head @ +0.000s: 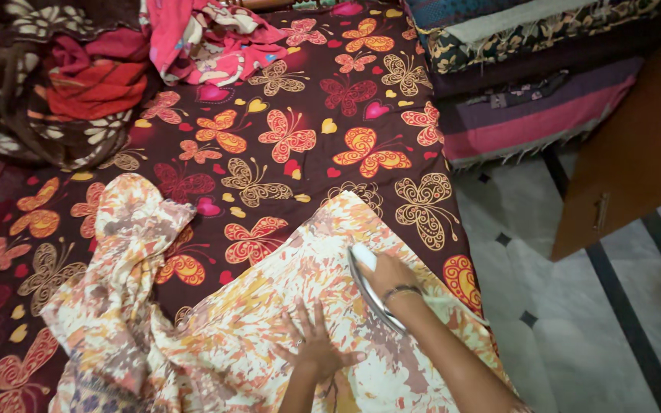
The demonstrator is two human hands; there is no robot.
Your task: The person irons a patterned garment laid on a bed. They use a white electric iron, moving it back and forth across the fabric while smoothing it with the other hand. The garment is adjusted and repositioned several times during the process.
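Observation:
A cream cloth with orange and brown splashes (269, 306) lies spread over a dark maroon bedsheet printed with butterflies (292, 138). My right hand (390, 277), wearing a bangle, grips the handle of a white and silver iron (364, 269) that rests on the cloth near its far corner. My left hand (314, 346) lies flat on the cloth, fingers spread, just left of the iron. The cloth's left part (120, 268) is bunched and wrinkled.
A heap of red, pink and brown clothes (101, 69) sits at the far left of the bed. Folded blankets (529, 69) are stacked at the far right. A brown wooden door (636, 145) and a pale tiled floor (575, 321) lie to the right.

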